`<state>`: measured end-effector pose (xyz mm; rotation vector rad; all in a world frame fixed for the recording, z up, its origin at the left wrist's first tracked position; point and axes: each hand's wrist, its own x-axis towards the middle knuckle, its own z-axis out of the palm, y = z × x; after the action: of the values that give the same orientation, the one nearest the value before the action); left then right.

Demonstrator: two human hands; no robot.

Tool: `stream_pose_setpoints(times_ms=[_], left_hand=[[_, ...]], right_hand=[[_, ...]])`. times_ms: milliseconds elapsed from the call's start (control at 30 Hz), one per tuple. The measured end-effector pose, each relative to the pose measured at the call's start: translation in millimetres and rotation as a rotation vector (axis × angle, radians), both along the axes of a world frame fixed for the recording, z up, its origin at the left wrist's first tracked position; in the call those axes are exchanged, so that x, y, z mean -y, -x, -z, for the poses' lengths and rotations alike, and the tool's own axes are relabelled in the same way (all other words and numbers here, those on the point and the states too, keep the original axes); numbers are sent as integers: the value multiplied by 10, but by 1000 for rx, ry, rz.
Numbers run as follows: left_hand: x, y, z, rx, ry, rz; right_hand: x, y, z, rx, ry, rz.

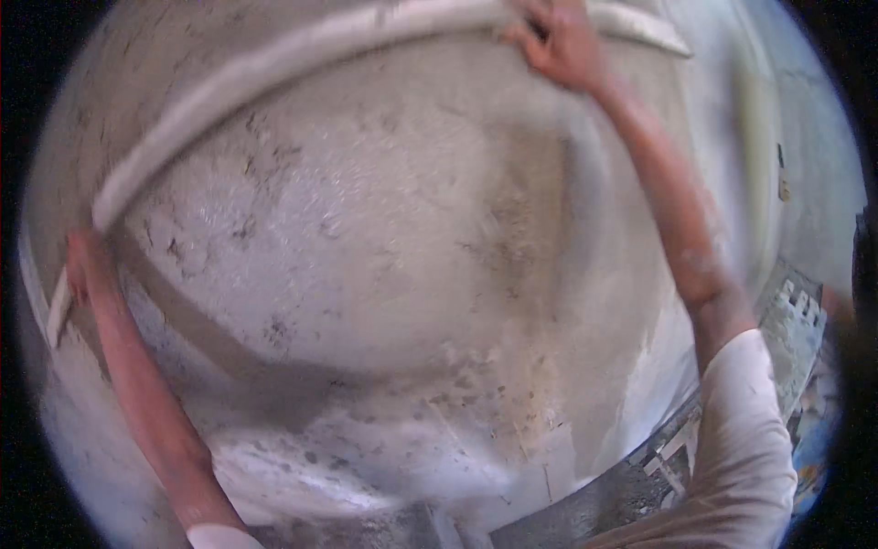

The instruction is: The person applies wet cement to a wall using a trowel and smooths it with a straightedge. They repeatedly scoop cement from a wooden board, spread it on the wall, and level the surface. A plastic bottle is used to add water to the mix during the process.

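A long pale straightedge bar (pixel 302 57) lies across the upper part of a wet grey plastered wall (pixel 393 201), bent into an arc by the lens. My left hand (pixel 86 261) is closed round it close to its lower left end. Up at the top right, my right hand (pixel 560 46) grips the bar some way in from its other end, with the fingers blurred and partly cut off by the frame's edge. Both arms are stretched out toward the wall. Rough pits and dark marks show in the plaster between them.
Rubble and debris (pixel 631 494) lie along the floor at the wall's foot. At the right stand a smoother grey wall (pixel 809 165) and a pale slab with rectangular holes (pixel 794 316). A shadow of an arm falls on the plaster.
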<state>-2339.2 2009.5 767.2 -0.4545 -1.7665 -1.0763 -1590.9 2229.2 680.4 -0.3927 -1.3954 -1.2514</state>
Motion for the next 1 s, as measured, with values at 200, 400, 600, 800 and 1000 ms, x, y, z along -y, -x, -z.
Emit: stream_pose_setpoints(times_ms=[200,400,600,800,1000], left_hand=[[164,-234,-454,-179,253,-222],[109,-481,541,146,300,-379],[-48,-630,2383,299,-1039,626],[46,-408,2475,538,-942,442],[295,-689,919,213,-98,-88]], right_hand=[[636,385,-741,-101,322,-68],[-45,-68,357,40,-21,29],[143,-103,2528,-73,250,80],[183,-61,2841,-43,292,40],[116,172,1294,-55,40,20]])
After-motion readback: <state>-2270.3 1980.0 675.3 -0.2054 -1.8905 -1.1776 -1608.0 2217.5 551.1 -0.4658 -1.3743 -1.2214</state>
